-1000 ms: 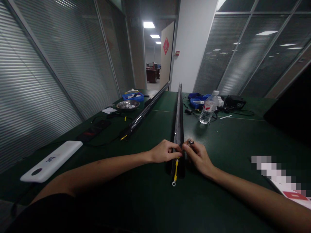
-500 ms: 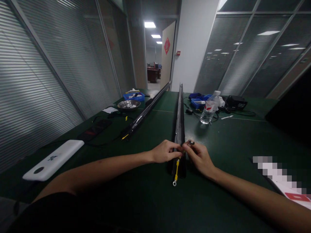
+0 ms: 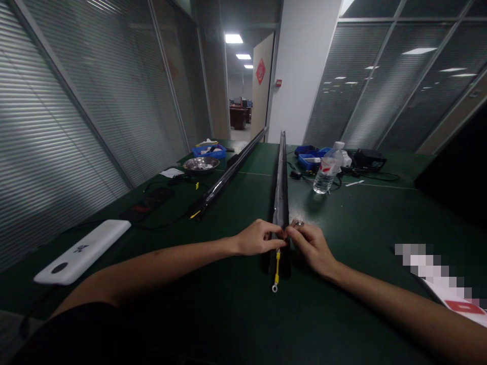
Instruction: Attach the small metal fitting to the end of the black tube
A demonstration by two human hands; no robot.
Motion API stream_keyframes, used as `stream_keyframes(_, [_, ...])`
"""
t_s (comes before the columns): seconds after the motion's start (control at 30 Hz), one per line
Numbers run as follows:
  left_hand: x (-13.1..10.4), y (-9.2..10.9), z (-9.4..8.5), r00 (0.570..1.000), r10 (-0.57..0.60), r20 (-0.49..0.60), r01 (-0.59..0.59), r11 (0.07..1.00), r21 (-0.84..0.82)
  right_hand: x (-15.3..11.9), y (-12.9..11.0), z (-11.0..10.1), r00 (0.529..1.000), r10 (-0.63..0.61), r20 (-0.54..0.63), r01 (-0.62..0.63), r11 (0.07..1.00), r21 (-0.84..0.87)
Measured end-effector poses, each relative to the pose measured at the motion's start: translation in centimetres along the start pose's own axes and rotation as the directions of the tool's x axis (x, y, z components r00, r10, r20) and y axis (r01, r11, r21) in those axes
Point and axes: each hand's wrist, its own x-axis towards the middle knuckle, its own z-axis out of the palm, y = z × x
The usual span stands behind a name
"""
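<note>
A long dark channel-shaped bar (image 3: pixel 281 187) with a greyish inner face runs away from me across the green table. My left hand (image 3: pixel 255 237) reaches over its near end from the left, thumb and forefinger pinched. From the right, my right hand (image 3: pixel 314 248) is also closed, its fingertips meeting the left ones at the bar; it wears a ring. What sits between the fingertips is too small and covered to make out. Just below them a short yellow wire (image 3: pixel 277 263) lies along the bar's near end, its metal ring terminal (image 3: pixel 274 288) sticking out toward me.
To the left lies a second long black bar (image 3: pixel 224 180) with a yellow wire tip. A white power bank-like case (image 3: pixel 85 251), a phone (image 3: pixel 146 203) and a metal bowl (image 3: pixel 201 165) are beyond my left arm. A water bottle (image 3: pixel 327 170) and blue trays (image 3: pixel 310 161) stand at right.
The yellow wire's ring end has shifted very slightly to the right. Both hands stay pinched at the same spot on the bar.
</note>
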Motion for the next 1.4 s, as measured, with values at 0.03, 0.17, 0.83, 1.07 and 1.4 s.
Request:
stream_keyframes(0.03, [0.02, 0.00, 0.00, 1.000, 0.002, 0.005, -0.002, 1.000, -0.010, -0.03, -0.06, 0.05, 1.000, -0.010, -0.016, 0.010, 1.000, -0.018])
stream_keyframes(0.17, [0.06, 0.08, 0.07, 1.000, -0.002, 0.000, 0.002, 0.999, -0.042, -0.11, -0.19, 0.22, 1.000, 0.001, -0.031, -0.003, 0.999, -0.050])
stream_keyframes(0.83, [-0.02, 0.27, -0.06, 1.000, -0.013, 0.007, 0.014, 1.000, -0.014, -0.04, -0.58, 0.02, 0.999, 0.019, -0.050, -0.022, 0.998, -0.062])
stream_keyframes(1.07, [0.06, 0.21, -0.03, 1.000, -0.007, 0.002, 0.007, 1.000, 0.006, -0.13, -0.01, 0.25, 0.999, 0.044, -0.022, -0.046, 0.997, -0.064])
stream_keyframes(1.4, [-0.19, 0.38, 0.05, 0.999, 0.033, -0.024, -0.031, 0.996, 0.082, -0.02, -0.19, -0.01, 0.999, 0.053, -0.011, -0.053, 0.998, -0.025])
